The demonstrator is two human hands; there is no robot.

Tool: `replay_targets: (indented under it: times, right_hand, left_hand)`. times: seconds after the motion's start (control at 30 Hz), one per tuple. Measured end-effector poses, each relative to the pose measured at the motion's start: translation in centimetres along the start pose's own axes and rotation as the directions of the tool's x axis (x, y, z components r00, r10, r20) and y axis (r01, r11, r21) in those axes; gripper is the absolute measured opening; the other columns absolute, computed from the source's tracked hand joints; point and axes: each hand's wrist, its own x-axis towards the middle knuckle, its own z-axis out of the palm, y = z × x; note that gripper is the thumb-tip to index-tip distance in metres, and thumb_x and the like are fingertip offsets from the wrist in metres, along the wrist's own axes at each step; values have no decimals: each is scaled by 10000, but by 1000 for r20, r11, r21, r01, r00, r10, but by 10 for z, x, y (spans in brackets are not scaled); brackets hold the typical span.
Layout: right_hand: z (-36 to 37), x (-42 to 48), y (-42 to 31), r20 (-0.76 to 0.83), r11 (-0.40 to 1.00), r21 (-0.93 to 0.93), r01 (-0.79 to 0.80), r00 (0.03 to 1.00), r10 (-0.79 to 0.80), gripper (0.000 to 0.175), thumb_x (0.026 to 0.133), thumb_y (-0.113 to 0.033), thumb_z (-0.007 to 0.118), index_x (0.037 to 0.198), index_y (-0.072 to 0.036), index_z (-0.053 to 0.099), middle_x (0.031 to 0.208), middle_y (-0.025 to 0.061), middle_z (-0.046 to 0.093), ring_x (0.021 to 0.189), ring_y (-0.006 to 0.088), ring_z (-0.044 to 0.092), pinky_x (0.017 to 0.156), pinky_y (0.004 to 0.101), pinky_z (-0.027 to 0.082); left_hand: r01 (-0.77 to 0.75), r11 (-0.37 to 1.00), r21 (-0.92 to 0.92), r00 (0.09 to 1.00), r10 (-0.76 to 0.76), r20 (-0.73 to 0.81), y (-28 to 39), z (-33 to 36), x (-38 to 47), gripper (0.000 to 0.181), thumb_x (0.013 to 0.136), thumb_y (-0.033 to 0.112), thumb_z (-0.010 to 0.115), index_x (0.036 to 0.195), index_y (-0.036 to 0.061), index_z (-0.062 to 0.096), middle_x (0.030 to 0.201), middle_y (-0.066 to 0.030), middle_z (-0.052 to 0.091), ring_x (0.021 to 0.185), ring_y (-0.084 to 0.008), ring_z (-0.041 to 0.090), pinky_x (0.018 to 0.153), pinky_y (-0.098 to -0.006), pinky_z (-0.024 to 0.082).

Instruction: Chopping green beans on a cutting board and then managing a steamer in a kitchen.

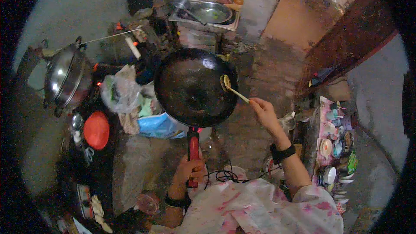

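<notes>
A dark wok point(191, 87) with a long red-and-black handle point(194, 146) is held out before me, its inside turned up towards the camera. My left hand point(191, 170) is wrapped around the lower part of that handle. In my right hand point(262, 109) is the thin pale handle of a small round-headed brush point(226, 83). The brush head lies against the wok's inner right side, near the rim. Inside the wok the surface looks dark and shiny, with a bright reflection near the top.
On the left are a steamer pot point(66, 76), a clear plastic bag point(120, 92), a blue bag point(161, 125) and a red bowl point(97, 130). A metal basin point(211, 12) stands at the far side. Bowls point(329, 175) and cups line a right-hand shelf. Black cable point(229, 176) lies near my lap.
</notes>
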Motion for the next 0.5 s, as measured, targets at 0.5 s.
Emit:
replay_targets:
  times: [0.5]
  right_hand:
    - [-8, 238, 224, 463, 598, 450, -663, 746, 479, 301, 888, -343, 518, 855, -58, 612, 589, -13, 504, 432, 71, 404, 371, 213, 301]
  left_hand:
    - [-34, 824, 565, 879, 293, -375, 74, 81, 304, 114, 777, 70, 554, 738, 74, 447, 483, -48, 422, 348, -158, 393, 330, -321, 316]
